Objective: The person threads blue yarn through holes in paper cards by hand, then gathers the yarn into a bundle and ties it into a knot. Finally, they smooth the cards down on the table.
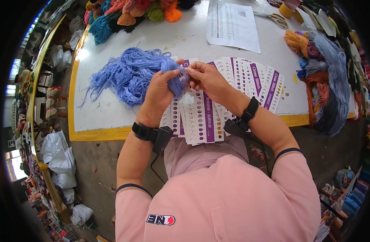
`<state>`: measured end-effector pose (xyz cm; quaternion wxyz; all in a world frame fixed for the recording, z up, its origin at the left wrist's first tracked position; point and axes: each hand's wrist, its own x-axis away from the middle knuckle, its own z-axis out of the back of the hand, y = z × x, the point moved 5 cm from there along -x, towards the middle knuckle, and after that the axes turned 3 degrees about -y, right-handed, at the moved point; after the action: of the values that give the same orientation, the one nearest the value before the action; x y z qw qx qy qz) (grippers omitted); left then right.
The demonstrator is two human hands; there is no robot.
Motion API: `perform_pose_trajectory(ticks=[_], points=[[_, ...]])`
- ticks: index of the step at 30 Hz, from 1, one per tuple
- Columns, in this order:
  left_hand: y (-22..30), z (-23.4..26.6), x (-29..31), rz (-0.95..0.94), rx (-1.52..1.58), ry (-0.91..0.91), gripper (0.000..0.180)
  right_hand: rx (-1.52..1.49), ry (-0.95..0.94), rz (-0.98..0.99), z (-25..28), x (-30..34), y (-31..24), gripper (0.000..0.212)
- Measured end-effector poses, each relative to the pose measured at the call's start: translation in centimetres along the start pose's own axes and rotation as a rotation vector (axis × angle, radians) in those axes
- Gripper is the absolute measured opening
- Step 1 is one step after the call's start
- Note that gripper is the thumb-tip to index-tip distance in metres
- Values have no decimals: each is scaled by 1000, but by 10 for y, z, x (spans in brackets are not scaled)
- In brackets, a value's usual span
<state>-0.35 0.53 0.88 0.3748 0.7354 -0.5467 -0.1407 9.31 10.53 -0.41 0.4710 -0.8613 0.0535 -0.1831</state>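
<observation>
A loose tangled heap of periwinkle-blue embroidery thread (pixel 130 76) lies on the white table. My left hand (pixel 163 88) is closed around a bunch of this thread at the heap's right end. Against that bunch, my right hand (pixel 208 78) has its thumb and fingertips pinched together, seemingly on a few strands; the strands between the fingertips are too fine to make out clearly. Beneath both hands, white and purple cards with rows of punched holes (pixel 199 117) are fanned across the table's near edge, some reaching over it.
Bundles of orange, blue and dark thread (pixel 326 76) hang over the table's right side. More colourful skeins (pixel 132 14) lie at the far left. A printed sheet (pixel 233 30) and scissors (pixel 275 18) are at the back. Yellow tape (pixel 98 135) edges the table.
</observation>
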Motion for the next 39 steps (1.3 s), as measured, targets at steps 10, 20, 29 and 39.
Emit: perform_pose_trajectory(ticks=[10, 20, 29, 39], points=[[1, -1, 9, -41, -33, -1, 37, -122, 12, 26, -1, 5, 3, 13], [2, -3, 12, -30, -68, -21, 40, 18, 60, 82, -4, 9, -3, 13], [2, -1, 12, -47, -155, -27, 39, 456, 36, 203, -10, 7, -5, 14], [48, 33, 20, -154, 300, -236, 42, -53, -51, -23, -5, 13, -12, 7]])
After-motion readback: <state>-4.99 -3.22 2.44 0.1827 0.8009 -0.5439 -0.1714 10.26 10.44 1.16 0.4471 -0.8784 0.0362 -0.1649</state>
